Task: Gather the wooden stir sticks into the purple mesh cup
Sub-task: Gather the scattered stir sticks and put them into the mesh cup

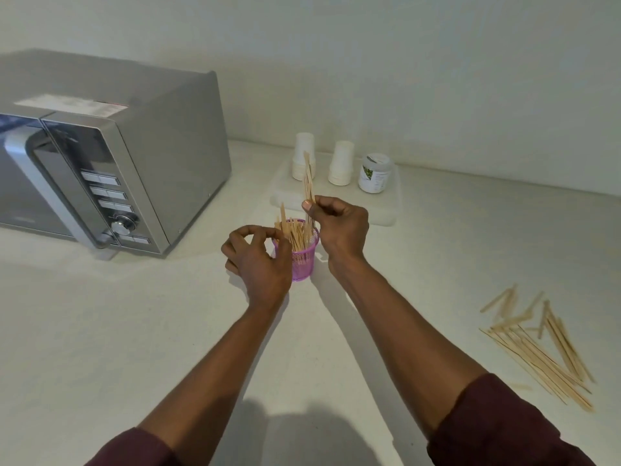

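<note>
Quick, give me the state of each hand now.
Left hand: curled beside the purple mesh cup; grip on it cannot be told.
Right hand: closed, pinching a few thin wooden stir sticks above the cup.

The left hand [258, 260] is covering the near-left wall of the purple mesh cup [304, 260], so any contact there is not showing. The microwave [100, 169] is running off the left edge. The jar [374, 173] label is staying too small to read. Both sleeves [504, 428] are leaving the bottom edge.
</note>
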`<state>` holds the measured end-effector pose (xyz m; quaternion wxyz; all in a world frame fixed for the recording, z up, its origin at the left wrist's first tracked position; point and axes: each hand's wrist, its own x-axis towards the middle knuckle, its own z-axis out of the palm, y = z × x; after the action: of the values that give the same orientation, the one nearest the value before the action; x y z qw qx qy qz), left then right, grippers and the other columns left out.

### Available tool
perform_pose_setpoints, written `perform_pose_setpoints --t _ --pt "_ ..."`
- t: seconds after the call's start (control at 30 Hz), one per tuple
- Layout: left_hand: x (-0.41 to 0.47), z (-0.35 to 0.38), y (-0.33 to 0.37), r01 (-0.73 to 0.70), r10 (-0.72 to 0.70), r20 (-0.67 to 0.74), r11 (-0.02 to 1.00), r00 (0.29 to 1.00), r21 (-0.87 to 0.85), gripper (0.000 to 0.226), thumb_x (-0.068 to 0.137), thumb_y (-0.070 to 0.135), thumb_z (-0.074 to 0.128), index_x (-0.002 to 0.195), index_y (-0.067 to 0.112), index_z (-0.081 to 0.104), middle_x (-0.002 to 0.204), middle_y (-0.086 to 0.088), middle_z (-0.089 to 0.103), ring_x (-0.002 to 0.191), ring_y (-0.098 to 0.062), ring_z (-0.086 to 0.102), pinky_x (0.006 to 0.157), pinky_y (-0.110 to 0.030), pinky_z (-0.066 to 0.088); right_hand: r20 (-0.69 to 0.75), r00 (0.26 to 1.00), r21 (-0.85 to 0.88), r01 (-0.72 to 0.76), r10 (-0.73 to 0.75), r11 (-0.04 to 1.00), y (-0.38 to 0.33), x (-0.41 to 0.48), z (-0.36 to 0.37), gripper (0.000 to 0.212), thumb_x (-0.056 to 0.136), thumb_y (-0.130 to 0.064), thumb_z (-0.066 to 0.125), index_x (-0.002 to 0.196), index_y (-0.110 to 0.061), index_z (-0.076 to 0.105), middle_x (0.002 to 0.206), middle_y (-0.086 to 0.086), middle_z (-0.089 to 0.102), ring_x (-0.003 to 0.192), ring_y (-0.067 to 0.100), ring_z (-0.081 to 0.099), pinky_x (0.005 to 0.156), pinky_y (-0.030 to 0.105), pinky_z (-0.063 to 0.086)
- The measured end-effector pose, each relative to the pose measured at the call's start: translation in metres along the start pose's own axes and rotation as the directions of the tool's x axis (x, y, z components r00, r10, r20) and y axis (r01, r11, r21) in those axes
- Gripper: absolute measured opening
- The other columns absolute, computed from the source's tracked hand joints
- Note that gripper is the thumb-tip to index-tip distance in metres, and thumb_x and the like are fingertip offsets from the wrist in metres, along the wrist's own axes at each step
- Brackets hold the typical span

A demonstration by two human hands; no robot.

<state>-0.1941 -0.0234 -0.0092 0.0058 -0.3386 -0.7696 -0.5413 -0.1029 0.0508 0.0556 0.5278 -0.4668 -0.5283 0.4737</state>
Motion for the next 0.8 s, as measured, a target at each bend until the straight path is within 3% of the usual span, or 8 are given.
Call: perform_pose_setpoints --t 0.23,0.33,0.57,0.67,0.8 --pt "0.002 0.001 0.002 0.010 -0.009 -0.033 1.000 0.999 0.016 0.028 0.090 0.040 0.070 0.108 0.019 0.072 0.129 -0.004 0.059 0.125 -0.024 0.048 0.095 -0.048 0.052 0.016 1.000 -0.090 0.008 -0.006 0.996 0.030 -0.008 0.006 0.016 0.081 -0.022 0.089 0.097 -0.019 0.086 0.079 -0.010 0.080 0.069 0.002 0.072 0.072 0.027 0.061" --pt "0.005 -0.004 0.002 -0.002 0.001 -0.059 1.000 0.998 -0.031 0.029 0.088 0.042 0.073 0.106 0.019 0.072 0.127 -0.004 0.059 0.124 -0.023 0.049 0.094 -0.051 0.054 0.039 0.999 -0.114 0.023 -0.019 0.993 0.036 -0.010 0.004 0.015 0.079 -0.024 0.090 0.093 -0.024 0.085 0.078 -0.013 0.079 0.078 0.010 0.072 0.077 0.033 0.062" --pt "0.003 -0.012 0.015 -0.016 0.010 -0.070 0.996 0.997 -0.084 0.030 0.088 0.041 0.070 0.104 0.016 0.073 0.124 -0.006 0.061 0.122 -0.023 0.052 0.097 -0.048 0.053 0.035 0.998 -0.085 0.062 -0.059 0.994 0.040 -0.015 0.001 0.017 0.079 -0.025 0.089 0.095 -0.027 0.083 0.089 -0.017 0.079 0.088 0.008 0.070 0.083 0.043 0.062" --pt "-0.003 -0.016 0.025 -0.127 0.122 -0.102 0.991 0.987 -0.046 0.033 0.091 0.043 0.066 0.104 0.013 0.072 0.122 -0.007 0.062 0.117 -0.023 0.053 0.092 -0.040 0.053 -0.009 0.996 -0.094 0.088 -0.089 0.992 0.038 -0.016 -0.008 0.013 0.080 -0.028 0.087 0.089 -0.034 0.080 0.089 -0.019 0.079 0.089 0.011 0.070 0.080 0.046 0.060" --pt "-0.027 -0.019 0.046 -0.432 0.424 -0.102 0.899 0.900 -0.077 0.022 0.091 0.029 0.070 0.094 0.007 0.068 0.102 -0.008 0.066 0.098 -0.026 0.056 0.075 -0.037 0.050 -0.060 0.991 -0.129 0.110 -0.118 0.986 0.038 -0.021 -0.041 0.009 0.082 -0.023 0.084 0.089 -0.028 0.082 0.089 -0.016 0.080 0.088 0.015 0.072 0.080 0.047 0.060"
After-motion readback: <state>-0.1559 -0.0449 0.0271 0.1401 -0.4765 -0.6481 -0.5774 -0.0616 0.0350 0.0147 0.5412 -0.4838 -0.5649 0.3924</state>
